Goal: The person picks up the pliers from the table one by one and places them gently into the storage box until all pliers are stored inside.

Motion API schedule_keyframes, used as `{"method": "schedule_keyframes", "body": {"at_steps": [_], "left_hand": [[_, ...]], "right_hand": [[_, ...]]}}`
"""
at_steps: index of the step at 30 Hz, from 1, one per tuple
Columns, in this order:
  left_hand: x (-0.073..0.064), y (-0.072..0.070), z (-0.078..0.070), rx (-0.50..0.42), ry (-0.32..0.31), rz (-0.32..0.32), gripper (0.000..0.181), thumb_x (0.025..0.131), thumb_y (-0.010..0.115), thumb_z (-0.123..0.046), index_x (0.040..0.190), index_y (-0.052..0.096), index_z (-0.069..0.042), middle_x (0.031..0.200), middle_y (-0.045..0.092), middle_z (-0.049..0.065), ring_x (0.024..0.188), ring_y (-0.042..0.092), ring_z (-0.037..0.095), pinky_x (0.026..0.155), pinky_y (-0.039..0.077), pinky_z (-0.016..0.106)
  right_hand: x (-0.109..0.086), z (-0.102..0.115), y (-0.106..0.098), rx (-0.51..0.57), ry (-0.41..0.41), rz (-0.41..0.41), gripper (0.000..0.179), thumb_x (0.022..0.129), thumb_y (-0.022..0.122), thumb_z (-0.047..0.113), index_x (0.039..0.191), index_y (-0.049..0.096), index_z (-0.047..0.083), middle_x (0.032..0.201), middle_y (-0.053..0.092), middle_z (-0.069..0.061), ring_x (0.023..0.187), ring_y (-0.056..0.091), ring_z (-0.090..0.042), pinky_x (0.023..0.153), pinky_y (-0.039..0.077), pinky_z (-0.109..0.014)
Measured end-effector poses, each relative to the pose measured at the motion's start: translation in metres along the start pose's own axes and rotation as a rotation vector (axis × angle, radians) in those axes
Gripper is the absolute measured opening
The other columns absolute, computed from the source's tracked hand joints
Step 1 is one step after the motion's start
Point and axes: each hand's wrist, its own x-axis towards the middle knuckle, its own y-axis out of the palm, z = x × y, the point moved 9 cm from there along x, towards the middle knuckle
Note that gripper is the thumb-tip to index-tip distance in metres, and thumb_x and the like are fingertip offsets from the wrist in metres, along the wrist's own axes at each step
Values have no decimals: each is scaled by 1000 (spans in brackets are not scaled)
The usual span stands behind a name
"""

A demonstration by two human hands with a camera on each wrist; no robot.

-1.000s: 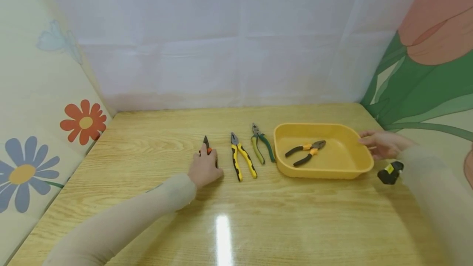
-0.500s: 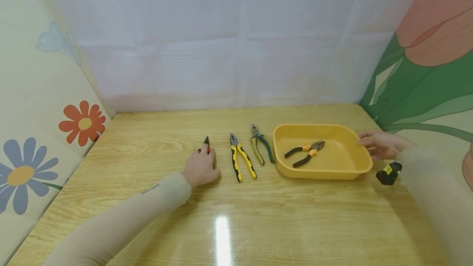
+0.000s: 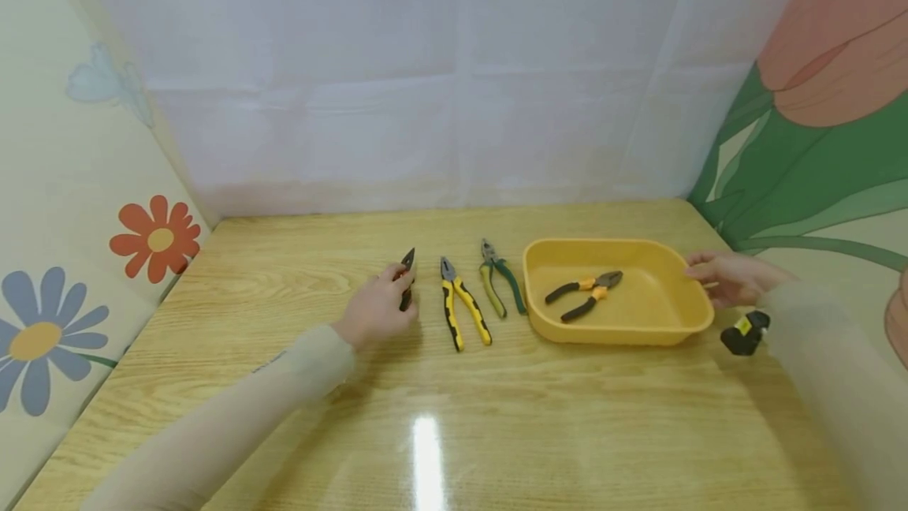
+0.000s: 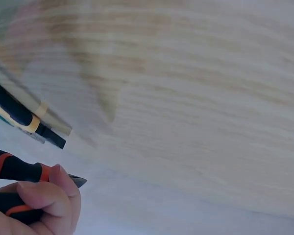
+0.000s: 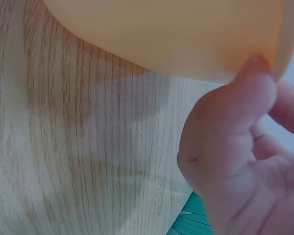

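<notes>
In the head view my left hand [image 3: 376, 310] holds pliers [image 3: 407, 259] with dark pointed jaws. Their black and orange handles [image 4: 14, 166] lie within curled fingers in the left wrist view. Just to the right lie yellow-and-black pliers [image 3: 471, 308], then green-handled pliers [image 3: 511, 284], both on the table. My right hand [image 3: 734, 278] pinches the right end of a yellow plastic tray [image 3: 617, 333]; its thumb [image 5: 257, 83] presses the outer wall in the right wrist view. Inside the tray rest pliers with black and orange handles [image 3: 600, 284].
The wood-grain table [image 3: 553, 424] ends at a white cloth backdrop [image 3: 454, 101]. Flower-patterned panels stand on the left [image 3: 57, 180] and right [image 3: 837, 148]. A small black device [image 3: 745, 332] sits by my right wrist.
My left hand has taken hold of the pointed pliers and turned them, the tip now leaning right and slightly higher. The right hand and tray stay in place.
</notes>
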Motion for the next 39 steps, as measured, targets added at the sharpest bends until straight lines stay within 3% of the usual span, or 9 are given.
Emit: {"method": "schedule_keyframes", "body": {"at_steps": [6, 11, 15, 20, 39], "left_hand": [[-2, -9, -9, 19, 49, -3, 56, 93, 56, -23, 144, 46, -1, 143, 42, 21, 105, 57, 41, 80, 50, 49], [-4, -14, -21, 36, 142, -32, 53, 93, 60, -22, 141, 50, -1, 142, 45, 20, 105, 59, 38, 80, 51, 47], [-4, -14, -33, 47, 208, -36, 52, 94, 59, -22, 141, 50, -1, 139, 47, 21, 97, 60, 34, 79, 51, 46], [-3, -13, -47, 59, 247, -31, 51, 94, 56, -22, 140, 51, -1, 136, 48, 21, 90, 61, 31, 72, 51, 42], [6, -8, -85, 24, 336, 37, 51, 96, 54, -22, 143, 48, -6, 142, 43, 20, 118, 53, 39, 90, 48, 50]], "right_hand": [[-2, 1, 0, 1, 2, 3, 17, 103, 42, 10, 96, 51, 22, 90, 57, 3, 80, 59, -13, 75, 55, -30], [-2, 3, 1, 4, 2, -8, 14, 102, 41, 9, 99, 49, 19, 89, 56, 3, 79, 58, -13, 74, 55, -29], [-2, 4, 2, 3, 5, -13, 13, 102, 40, 8, 101, 49, 17, 88, 56, 3, 78, 58, -13, 72, 55, -28], [-2, 4, 3, 13, 12, -16, 16, 102, 39, 7, 98, 50, 19, 86, 56, 2, 76, 58, -12, 71, 55, -28], [-4, 3, 4, 38, 28, -5, 15, 103, 39, 6, 99, 48, 18, 86, 56, 0, 76, 59, -13, 72, 55, -28]]}}
